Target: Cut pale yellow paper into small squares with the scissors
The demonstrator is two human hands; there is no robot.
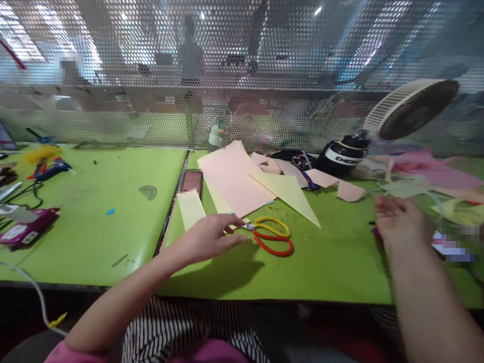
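My left hand (217, 236) is at the middle of the green table, its fingers and thumb closed around the blades of a pair of scissors (273, 244). The scissors' red and yellow handle loops point to the right. A cream paper strip (191, 207) and a large pink sheet (236, 179) lie just beyond this hand. My right hand (401, 218) is over the right side of the table, somewhat blurred, with its fingers loosely bent and apart. Nothing shows in it. A small dark purple thing (375, 231) sticks out beside its wrist, mostly hidden.
Behind the papers stand a green bottle (219, 135) and a black bottle (342, 156). A fan (414, 108) leans over the back right, near pink tissue paper (434, 169). On the left are a glue gun (53, 170) and a purple box (28, 229). A perforated screen (242, 65) closes the back.
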